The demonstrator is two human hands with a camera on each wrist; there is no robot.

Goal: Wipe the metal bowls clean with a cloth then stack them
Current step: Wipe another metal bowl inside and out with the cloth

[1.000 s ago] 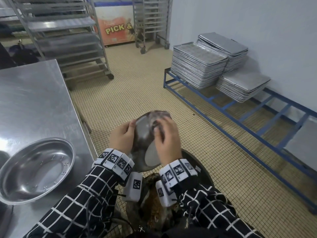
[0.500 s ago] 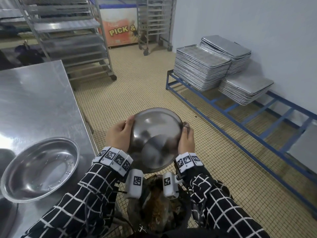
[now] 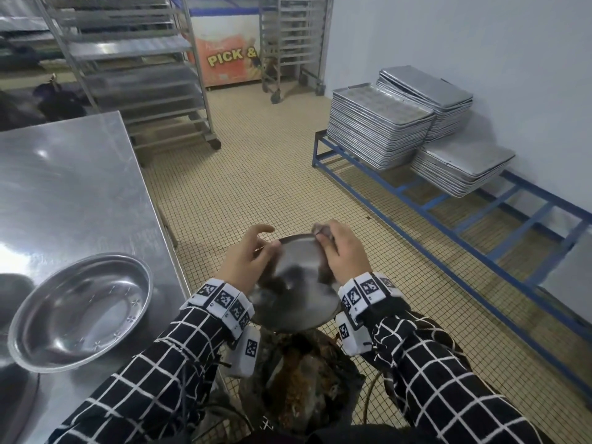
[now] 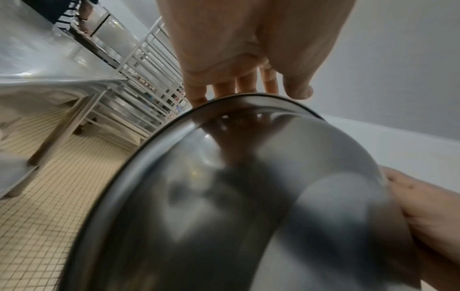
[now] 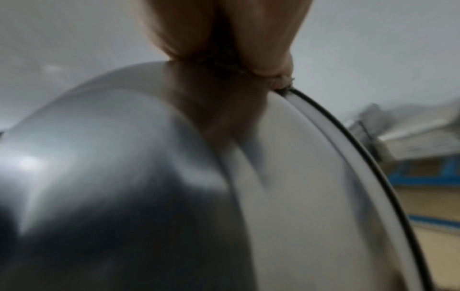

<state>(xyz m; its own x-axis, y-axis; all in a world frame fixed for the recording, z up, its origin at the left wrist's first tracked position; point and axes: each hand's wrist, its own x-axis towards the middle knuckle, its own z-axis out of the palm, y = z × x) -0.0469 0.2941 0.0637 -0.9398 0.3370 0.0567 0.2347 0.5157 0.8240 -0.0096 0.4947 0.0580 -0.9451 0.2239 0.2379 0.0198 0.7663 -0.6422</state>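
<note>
Beside the steel table (image 3: 73,187), where a second bowl (image 3: 80,310) is sitting upright near the edge, the person is holding a metal bowl (image 3: 296,285) bottom-up over a bin. The left hand (image 3: 245,264) is steadying its rim with fingers loosely spread, while the right hand (image 3: 341,251) is pinching a cloth (image 3: 322,230) against the far rim. With so light a hold, the slick bowl could be slipping into the bin.

- Right hand (image 5: 224,29): occupies the top centre of the frame, fingers curled downward onto the bowl's edge.
- Cloth (image 5: 280,79): a small frayed piece, pinched between the fingers and the rim.
- Metal bowl (image 5: 149,177): fills the lower frame, outer convex surface toward the camera, blurred; the dark rim runs down the right side.
- Blue frame (image 5: 423,173): far right, blurred, above tan floor.
</note>
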